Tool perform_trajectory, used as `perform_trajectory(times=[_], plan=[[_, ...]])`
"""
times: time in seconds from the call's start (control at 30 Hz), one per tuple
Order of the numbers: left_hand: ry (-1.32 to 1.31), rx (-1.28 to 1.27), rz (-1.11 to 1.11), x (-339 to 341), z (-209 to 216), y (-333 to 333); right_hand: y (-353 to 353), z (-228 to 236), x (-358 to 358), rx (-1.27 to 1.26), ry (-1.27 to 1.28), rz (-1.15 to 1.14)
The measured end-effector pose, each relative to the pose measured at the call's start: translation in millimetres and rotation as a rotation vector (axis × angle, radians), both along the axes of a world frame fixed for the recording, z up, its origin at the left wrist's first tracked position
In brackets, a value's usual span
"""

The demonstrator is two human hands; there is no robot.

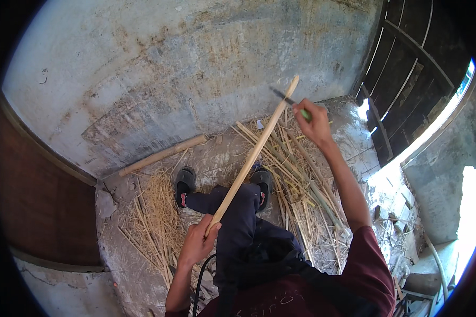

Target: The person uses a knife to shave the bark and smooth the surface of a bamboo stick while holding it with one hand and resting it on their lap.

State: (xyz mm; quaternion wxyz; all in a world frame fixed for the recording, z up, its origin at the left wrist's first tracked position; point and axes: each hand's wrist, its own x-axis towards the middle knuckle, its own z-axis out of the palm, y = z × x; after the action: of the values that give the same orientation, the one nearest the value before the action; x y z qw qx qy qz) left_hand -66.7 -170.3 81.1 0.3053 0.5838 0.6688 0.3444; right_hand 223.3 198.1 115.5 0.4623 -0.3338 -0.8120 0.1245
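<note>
Holding pale strip (254, 155), slanted near-left to far-right, in grip of left hand (200, 240) and green-handled knife (281, 94) in right hand (314, 122), across strip's far end; seemingly split already, likely mid-shaving, not visibly finished.

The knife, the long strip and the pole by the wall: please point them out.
Knife (282, 95), head view: on its dark blade.
Strip (254, 155), head view: midway along its length.
Pole (163, 155), head view: on its side, near the middle.
</note>
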Motion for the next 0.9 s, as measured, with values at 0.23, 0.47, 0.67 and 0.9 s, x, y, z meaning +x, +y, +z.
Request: perform_trajectory(times=[0.23,0.47,0.67,0.9], plan=[[0.014,0.034,0.019,-7,-10,-7,-10,-11,-17,0.126,0.000,0.218],[-0.008,0.045,0.042,-7,-15,-11,19,-13,-11,0.092,0.004,0.072],[0.081,-0.005,-0.015,1,-8,-10,57,-8,20,0.053,0.108,-0.115],[-0.058,0.022,0.005,0,-31,0,34,-62,9,0.057,0.120,-0.037]])
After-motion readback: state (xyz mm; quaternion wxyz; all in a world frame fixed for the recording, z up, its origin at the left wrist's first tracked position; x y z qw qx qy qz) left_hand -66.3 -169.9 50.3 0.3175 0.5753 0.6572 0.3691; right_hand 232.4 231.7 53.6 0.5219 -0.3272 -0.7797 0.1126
